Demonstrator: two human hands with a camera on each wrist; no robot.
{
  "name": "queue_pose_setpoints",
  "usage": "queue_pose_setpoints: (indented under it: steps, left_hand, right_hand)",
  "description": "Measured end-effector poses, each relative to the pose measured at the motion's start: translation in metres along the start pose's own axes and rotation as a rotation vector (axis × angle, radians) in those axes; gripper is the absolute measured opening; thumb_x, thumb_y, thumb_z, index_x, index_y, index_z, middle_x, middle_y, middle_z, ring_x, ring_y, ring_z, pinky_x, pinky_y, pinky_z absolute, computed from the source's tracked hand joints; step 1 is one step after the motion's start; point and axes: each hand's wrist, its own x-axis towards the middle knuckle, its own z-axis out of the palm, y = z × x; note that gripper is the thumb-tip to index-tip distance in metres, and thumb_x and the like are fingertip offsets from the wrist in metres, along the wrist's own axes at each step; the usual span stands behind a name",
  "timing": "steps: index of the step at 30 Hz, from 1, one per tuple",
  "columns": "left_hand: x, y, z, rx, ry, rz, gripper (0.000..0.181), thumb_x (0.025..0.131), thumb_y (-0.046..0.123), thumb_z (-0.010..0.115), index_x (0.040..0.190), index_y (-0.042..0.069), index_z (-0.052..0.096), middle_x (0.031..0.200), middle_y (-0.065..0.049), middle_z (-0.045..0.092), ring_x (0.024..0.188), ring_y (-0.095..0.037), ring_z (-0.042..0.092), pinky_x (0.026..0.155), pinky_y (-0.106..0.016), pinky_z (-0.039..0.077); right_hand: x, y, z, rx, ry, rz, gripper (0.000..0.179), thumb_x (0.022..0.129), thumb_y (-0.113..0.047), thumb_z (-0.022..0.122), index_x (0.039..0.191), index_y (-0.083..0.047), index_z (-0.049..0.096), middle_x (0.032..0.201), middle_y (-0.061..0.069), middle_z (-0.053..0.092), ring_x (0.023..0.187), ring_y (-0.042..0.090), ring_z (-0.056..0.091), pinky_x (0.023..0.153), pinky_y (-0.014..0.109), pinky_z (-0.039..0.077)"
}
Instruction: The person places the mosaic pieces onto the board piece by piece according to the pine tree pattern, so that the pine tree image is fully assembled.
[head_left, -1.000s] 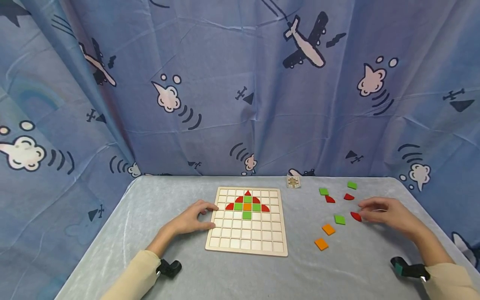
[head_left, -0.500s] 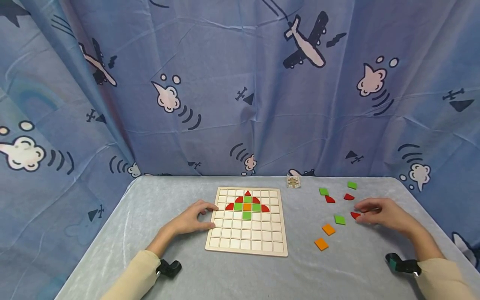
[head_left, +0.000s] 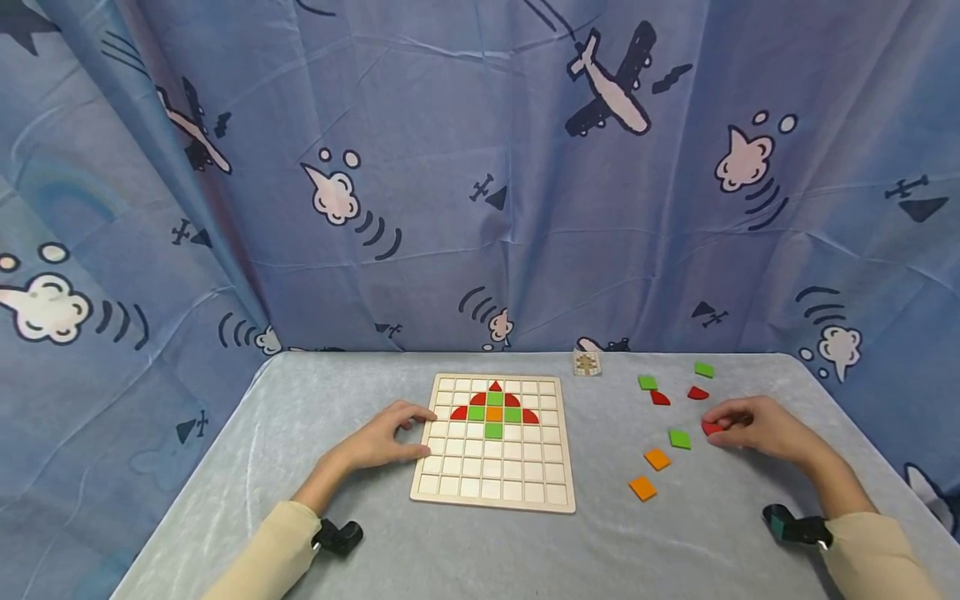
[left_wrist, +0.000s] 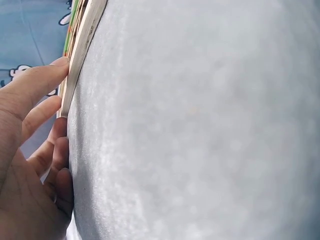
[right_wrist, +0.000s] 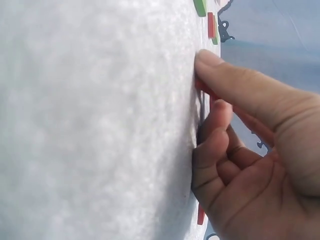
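Pale wooden grid board (head_left: pixel 491 504) nearest; red, green and orange tiles (head_left: pixel 494 413) in some far cells. My left hand (head_left: pixel 386 437), grip wide, touches its left edge. Right hand (head_left: pixel 761 427) pinches a red quarter-circle tile (head_left: pixel 711 428) at grey bench (head_left: pixel 600 550). Likely pickup step; next calls for a clean lift.

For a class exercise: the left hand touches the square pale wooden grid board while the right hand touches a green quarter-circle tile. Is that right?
Only the colour is wrong: the head view shows the right hand touching a red quarter-circle tile. The left hand touches the wooden board.
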Motion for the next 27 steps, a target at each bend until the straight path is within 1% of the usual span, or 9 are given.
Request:
queue_pose_setpoints:
  steps: [5, 7, 14, 19, 24, 27]
  left_hand:
    - [0.0, 0.0, 0.0, -0.001, -0.004, -0.012, 0.051, 0.092, 0.027, 0.079, 0.137, 0.012, 0.062, 0.132, -0.007, 0.053, 0.113, -0.027, 0.052, 0.098, -0.049, 0.042]
    - [-0.001, 0.001, 0.0, -0.001, -0.007, -0.018, 0.05, 0.092, 0.027, 0.079, 0.137, 0.012, 0.062, 0.131, -0.007, 0.053, 0.114, -0.026, 0.052, 0.098, -0.049, 0.042]
    - [-0.001, 0.003, -0.001, -0.001, -0.004, -0.001, 0.05, 0.092, 0.027, 0.079, 0.137, 0.01, 0.062, 0.13, -0.009, 0.053, 0.112, -0.028, 0.052, 0.096, -0.05, 0.043]
    - [-0.001, 0.003, 0.0, -0.008, -0.005, -0.014, 0.051, 0.092, 0.027, 0.079, 0.137, 0.011, 0.062, 0.131, -0.008, 0.053, 0.112, -0.026, 0.052, 0.096, -0.049, 0.042]
    - [0.0, 0.003, 0.0, 0.0, -0.003, -0.008, 0.051, 0.092, 0.027, 0.079, 0.136, 0.01, 0.062, 0.131, -0.008, 0.053, 0.111, -0.027, 0.052, 0.096, -0.05, 0.043]
    - [0.0, 0.003, 0.0, 0.001, 0.0, -0.005, 0.051, 0.091, 0.027, 0.08, 0.136, 0.01, 0.062, 0.13, -0.009, 0.053, 0.111, -0.028, 0.052, 0.096, -0.05, 0.042]
  right_hand:
    - [-0.002, -0.004, 0.001, 0.036, -0.003, -0.011, 0.024, 0.086, -0.008, 0.081, 0.106, 0.003, 0.073, 0.088, 0.006, 0.059, 0.075, 0.017, 0.051, 0.061, 0.027, 0.046]
    - [-0.003, -0.005, 0.001, 0.056, -0.003, -0.004, 0.023, 0.088, -0.01, 0.081, 0.106, 0.002, 0.073, 0.088, 0.006, 0.06, 0.075, 0.017, 0.052, 0.061, 0.028, 0.047]
    - [-0.005, -0.008, 0.001, 0.082, 0.001, 0.014, 0.025, 0.092, -0.014, 0.077, 0.11, 0.002, 0.072, 0.093, 0.008, 0.062, 0.076, 0.018, 0.055, 0.063, 0.031, 0.051]
    - [-0.007, -0.012, 0.003, 0.102, 0.011, 0.029, 0.028, 0.093, -0.018, 0.076, 0.113, 0.002, 0.072, 0.094, 0.008, 0.064, 0.076, 0.02, 0.057, 0.063, 0.032, 0.052]
    - [-0.009, -0.018, 0.002, 0.129, 0.028, 0.031, 0.033, 0.094, -0.021, 0.077, 0.116, 0.002, 0.071, 0.096, 0.008, 0.066, 0.076, 0.023, 0.059, 0.062, 0.032, 0.052]
    - [-0.012, -0.023, 0.003, 0.136, 0.038, 0.015, 0.035, 0.094, -0.021, 0.076, 0.119, 0.003, 0.07, 0.097, 0.008, 0.067, 0.078, 0.025, 0.06, 0.062, 0.033, 0.052]
